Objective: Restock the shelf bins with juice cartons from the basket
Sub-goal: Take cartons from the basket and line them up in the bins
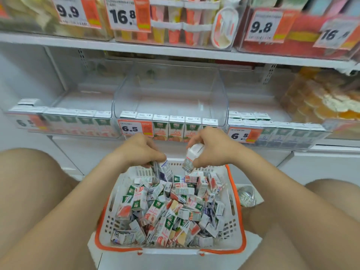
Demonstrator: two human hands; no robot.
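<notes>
A white basket with an orange rim sits on the floor between my knees, heaped with several small juice cartons. Over its far end, my left hand grips a purple-printed carton pointing down. My right hand grips a white carton with red print, tilted. Straight ahead is a clear shelf bin with a single front row of orange juice cartons behind a 6.5 price tag. A bin to the left and one to the right hold rows of cartons too.
The upper shelf carries clear bins of other goods with price tags 9.9, 16.8 and 9.8. A bin of orange-wrapped items stands at the far right. A crumpled clear wrapper lies on the floor by the basket's right side.
</notes>
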